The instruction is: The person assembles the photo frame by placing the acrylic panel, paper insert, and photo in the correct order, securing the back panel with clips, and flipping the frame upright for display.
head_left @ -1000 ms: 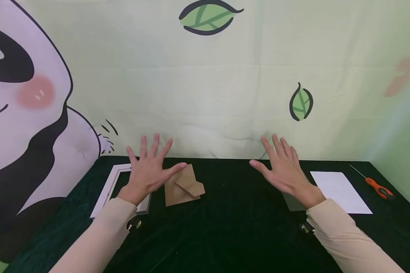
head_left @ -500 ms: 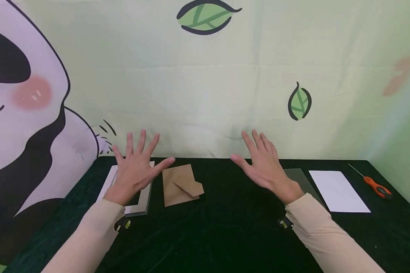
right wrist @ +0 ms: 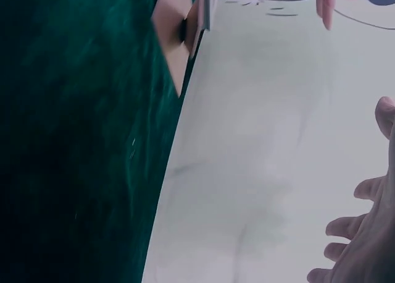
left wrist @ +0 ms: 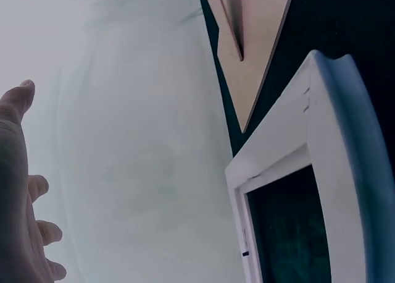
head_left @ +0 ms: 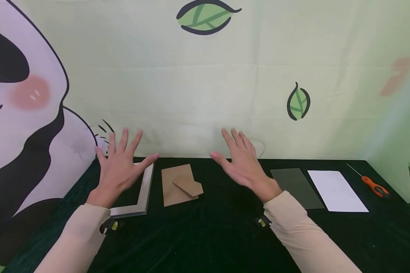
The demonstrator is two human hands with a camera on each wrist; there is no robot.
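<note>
Both hands have slid leftward across the table since the earlier frames; what lies on the table has stayed put, and my right wrist now uncovers the grey sheet.

Left hand (head_left: 121,167): fingers spread and straight, palm down, holding nothing. It hovers over the left part of the white picture frame (head_left: 144,195); I cannot tell whether it touches. The frame lies flat on the dark green table (head_left: 208,235), long axis running away from me toward the backdrop (head_left: 205,94), its right rail and near corner showing past my thumb. The left wrist view confirms the frame's corner (left wrist: 290,153) close by, with the table cloth visible through its opening.

Right hand (head_left: 240,163): also flat and spread, empty, hovering above bare cloth. Nearest thing to it is the brown backing board (head_left: 174,184), lying to its left, between my two hands, with a smaller folded brown stand (head_left: 188,185) on top of it. Board's long axis also runs front to back.

Relation that matters: the frame is under and just right of the left fingers, so the left hand is much the nearer; the right hand is well apart from it, with the board between.

To my right, untouched: grey sheet (head_left: 295,187), white paper (head_left: 336,189), orange-handled screwdriver (head_left: 372,185) near the table's far right corner.
</note>
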